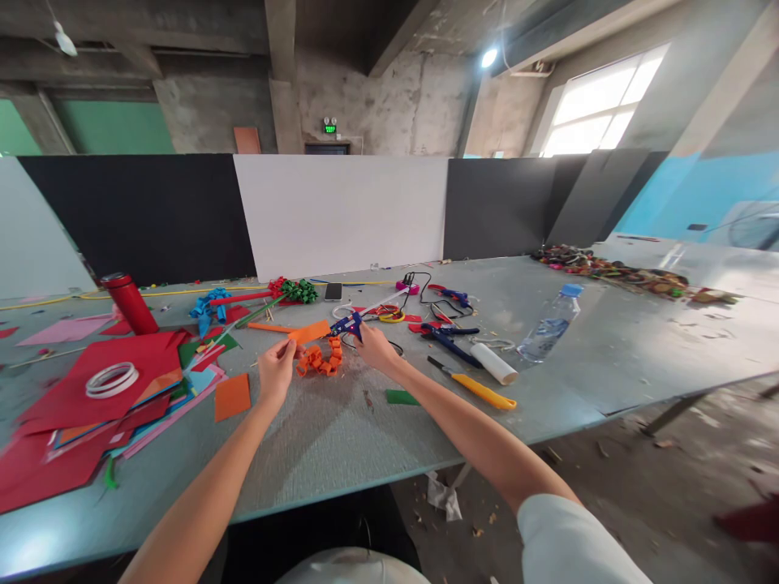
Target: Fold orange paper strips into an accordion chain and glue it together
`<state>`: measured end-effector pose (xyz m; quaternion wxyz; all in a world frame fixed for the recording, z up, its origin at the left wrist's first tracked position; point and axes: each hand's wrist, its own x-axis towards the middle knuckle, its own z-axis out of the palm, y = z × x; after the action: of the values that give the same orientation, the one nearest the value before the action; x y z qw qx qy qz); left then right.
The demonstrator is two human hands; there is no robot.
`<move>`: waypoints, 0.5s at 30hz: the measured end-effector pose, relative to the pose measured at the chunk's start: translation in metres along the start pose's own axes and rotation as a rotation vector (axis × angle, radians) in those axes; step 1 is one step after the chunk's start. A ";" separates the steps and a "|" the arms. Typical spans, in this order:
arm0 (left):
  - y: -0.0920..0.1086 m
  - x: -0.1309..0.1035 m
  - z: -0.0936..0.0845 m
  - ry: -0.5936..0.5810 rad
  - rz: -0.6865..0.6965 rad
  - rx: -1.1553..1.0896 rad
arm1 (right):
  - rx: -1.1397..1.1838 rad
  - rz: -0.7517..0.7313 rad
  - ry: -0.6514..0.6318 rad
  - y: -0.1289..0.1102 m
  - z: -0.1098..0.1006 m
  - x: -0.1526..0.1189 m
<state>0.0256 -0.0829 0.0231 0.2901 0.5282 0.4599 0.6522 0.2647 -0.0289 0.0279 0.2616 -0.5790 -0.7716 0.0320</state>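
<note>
The left hand point(277, 367) is pinched, thumb and fingertips closed on the left end of an orange curled-paper ring point(320, 358) that lies on the grey counter point(341, 438) just ahead of the person, between the two hands. The right hand point(374, 347) is closed around the grip of a blue glue gun point(346, 325), whose body runs up and to the left from the hand, its nozzle end above the ring's far right side; whether the tip touches the paper cannot be made out. The ring thus lies to the right of the left hand and to the left of, and slightly below, the right hand, both about equally near. A flat orange paper strip point(309, 332) lies just beyond the ring, beside the gun. Farther out, to the right lie a yellow-handled utility knife point(480, 390), a white roll point(494, 363) and a plastic water bottle point(551, 324); to the left, an orange paper square point(232, 397), a pile of red paper sheets point(91, 389) carrying a tape roll point(111, 379), and a red flask point(130, 303). The gun's cord is lost among the clutter behind it
</note>
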 end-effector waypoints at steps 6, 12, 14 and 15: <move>-0.006 0.003 0.001 0.013 -0.042 -0.124 | 0.035 0.026 0.036 0.008 0.001 0.003; -0.009 0.004 0.000 0.052 -0.071 -0.112 | 0.102 0.061 0.132 0.014 0.001 0.008; -0.011 0.005 0.000 0.062 -0.071 -0.106 | 0.123 0.072 0.177 0.014 0.001 0.010; -0.011 0.005 0.000 0.067 -0.075 -0.113 | 0.131 0.075 0.197 0.014 0.001 0.011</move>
<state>0.0226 -0.0739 0.0149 0.3280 0.4715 0.4512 0.6830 0.2745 -0.0142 0.0260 0.3720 -0.5893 -0.7163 0.0351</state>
